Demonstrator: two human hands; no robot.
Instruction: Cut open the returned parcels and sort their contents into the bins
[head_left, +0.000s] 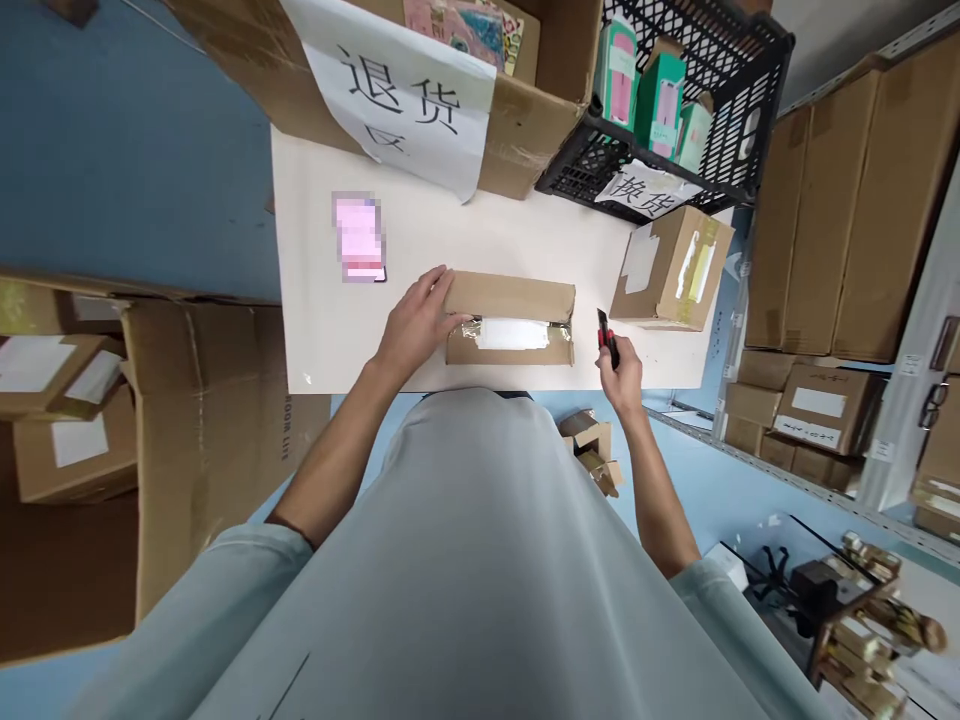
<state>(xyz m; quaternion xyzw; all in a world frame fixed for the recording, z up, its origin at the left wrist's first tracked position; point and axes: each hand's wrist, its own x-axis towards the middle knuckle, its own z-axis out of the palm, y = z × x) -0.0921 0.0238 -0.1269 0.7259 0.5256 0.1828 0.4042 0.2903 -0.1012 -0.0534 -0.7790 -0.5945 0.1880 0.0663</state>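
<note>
A small cardboard box lies near the front edge of the white table. Along its front half runs a white label with clear tape, and a dark gap shows at either end of the label. My left hand grips the left end of this box, thumb on the front and fingers at the back corner. To the right of the box, apart from it, my right hand is closed around a red and black box cutter, its tip pointing away from me.
Behind stand a large open carton with a paper sign and a black crate holding green boxes. Another taped box sits at the table's right. A pixelated pink item lies left. Shelves with cartons stand right; a big carton stands left.
</note>
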